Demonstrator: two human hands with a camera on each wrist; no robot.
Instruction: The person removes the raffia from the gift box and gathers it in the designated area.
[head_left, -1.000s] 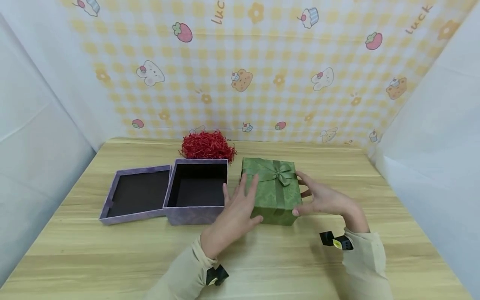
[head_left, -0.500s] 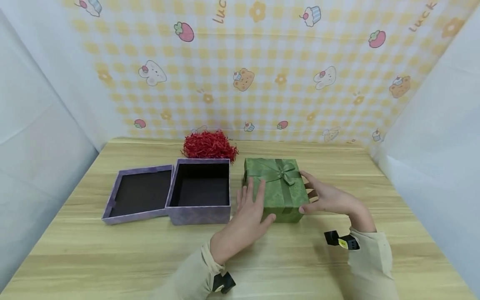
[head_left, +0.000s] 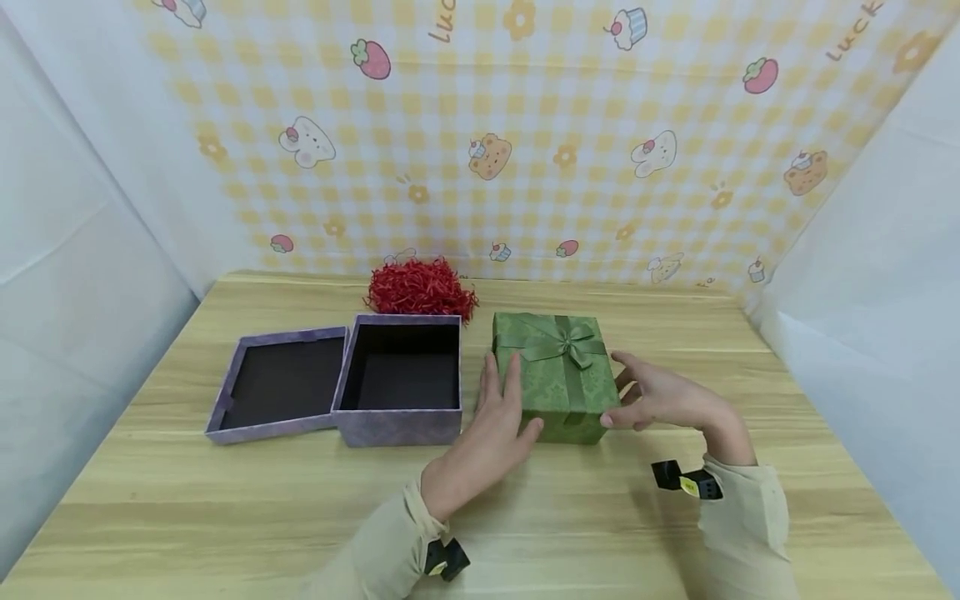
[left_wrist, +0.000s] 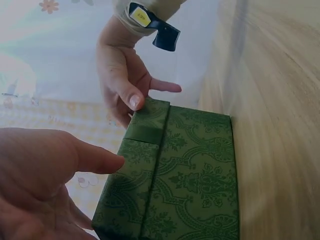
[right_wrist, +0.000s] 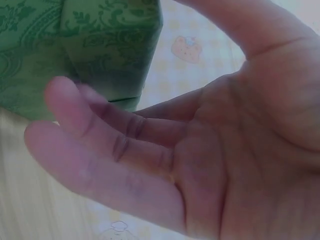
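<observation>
A green patterned box (head_left: 540,379) with a ribbon and bow on its lid stands closed on the table. My left hand (head_left: 480,454) is at its left front side, fingers extended and thumb apart; in the left wrist view that thumb lies by the lid edge of the box (left_wrist: 195,175). At the box's right side is my right hand (head_left: 667,402), thumb at the front corner, the other fingers bent loosely. The right wrist view shows these fingers of my hand (right_wrist: 200,145) spread beside the box (right_wrist: 110,50), not wrapped round it; thumb contact is unclear.
Left of the green box stands an open purple box (head_left: 397,429) with a black, empty interior. Its upturned lid (head_left: 281,387) lies at its left. Behind the purple box is a heap of red shredded paper (head_left: 420,289). A patterned cloth (head_left: 450,108) hangs behind the table.
The green box has shifted slightly to the right, away from the purple box. Both hands have moved right with it, and the right index finger has come away from the box's upper edge.
</observation>
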